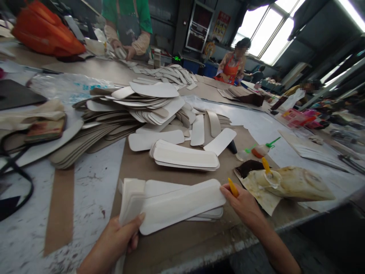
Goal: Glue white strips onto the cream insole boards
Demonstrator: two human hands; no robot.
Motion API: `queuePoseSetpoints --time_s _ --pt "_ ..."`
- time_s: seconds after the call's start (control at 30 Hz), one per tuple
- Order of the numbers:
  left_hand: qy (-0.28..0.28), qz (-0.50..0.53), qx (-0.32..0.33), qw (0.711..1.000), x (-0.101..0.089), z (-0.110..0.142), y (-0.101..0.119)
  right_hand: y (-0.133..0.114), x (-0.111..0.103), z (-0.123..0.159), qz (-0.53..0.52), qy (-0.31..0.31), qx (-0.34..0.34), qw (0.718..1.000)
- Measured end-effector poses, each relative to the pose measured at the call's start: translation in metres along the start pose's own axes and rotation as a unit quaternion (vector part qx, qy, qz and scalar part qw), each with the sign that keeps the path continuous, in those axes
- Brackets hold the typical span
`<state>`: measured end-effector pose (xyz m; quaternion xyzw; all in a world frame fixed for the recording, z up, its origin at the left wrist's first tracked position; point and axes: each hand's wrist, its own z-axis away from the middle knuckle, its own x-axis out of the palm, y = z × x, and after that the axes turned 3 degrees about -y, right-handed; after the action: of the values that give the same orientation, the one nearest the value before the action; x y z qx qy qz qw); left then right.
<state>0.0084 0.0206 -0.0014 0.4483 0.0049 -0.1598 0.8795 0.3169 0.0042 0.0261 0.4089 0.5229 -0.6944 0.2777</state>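
My left hand (119,236) is closed around a bundle of thin whitish strips (132,196), its thumb touching the left end of a long white panel with rounded corners (182,205). At the panel's right end, my right hand (242,199) pinches the corner between thumb and finger. A yellow tool end (233,187) sticks up from that same hand; the rest of it is hidden. Beneath the held panel lie several similar white panels (209,215), slightly fanned. Just beyond is a neat stack of white panels (185,155).
A large heap of panels (154,91) covers the middle of the table. On the right lie a stained plastic container (302,182) with a yellow piece in its opening and a green-tipped bottle (260,151). The table edge (256,238) runs nearby. Co-workers stand beyond, one in a green shirt (145,15).
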Motion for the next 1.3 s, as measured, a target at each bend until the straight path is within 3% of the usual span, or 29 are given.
queuePoseSetpoints --time_s 0.1,0.27,0.53,0.7,0.77,0.9,1.07,1.17,1.23,1.3 --pt "-0.011 0.044 -0.004 0.999 -0.004 0.004 0.002 -0.004 0.0 0.005 -0.127 -0.038 0.071 0.989" --pt "-0.006 0.119 -0.004 0.993 -0.011 0.009 0.002 -0.009 0.004 0.019 -0.325 -0.097 0.163 0.926" --pt "-0.072 0.265 -0.001 0.962 -0.017 0.012 -0.008 -0.011 0.009 0.046 -0.5 -0.161 0.19 0.829" --pt "-0.109 0.354 -0.042 0.928 -0.015 0.013 -0.017 -0.009 0.018 0.055 -0.574 -0.165 0.2 0.777" --pt "-0.102 0.349 -0.046 0.93 -0.014 0.011 -0.014 -0.008 0.018 0.051 -0.571 -0.165 0.195 0.781" --pt "-0.079 0.285 -0.028 0.955 -0.02 0.006 0.011 -0.014 0.005 0.029 -0.523 -0.154 0.165 0.822" --pt "-0.04 0.21 0.013 0.977 -0.027 -0.005 0.052 -0.032 -0.02 -0.023 -0.45 -0.066 0.108 0.884" --pt "0.045 0.177 0.016 0.983 -0.025 -0.01 0.048 -0.03 -0.028 -0.047 -0.292 0.054 0.098 0.95" --pt "0.097 0.138 0.016 0.986 -0.023 -0.013 0.035 -0.023 -0.029 -0.052 -0.221 0.112 0.1 0.964" --pt "0.115 0.09 0.01 0.989 -0.022 -0.014 0.023 -0.019 -0.027 -0.047 -0.213 0.118 0.104 0.964"
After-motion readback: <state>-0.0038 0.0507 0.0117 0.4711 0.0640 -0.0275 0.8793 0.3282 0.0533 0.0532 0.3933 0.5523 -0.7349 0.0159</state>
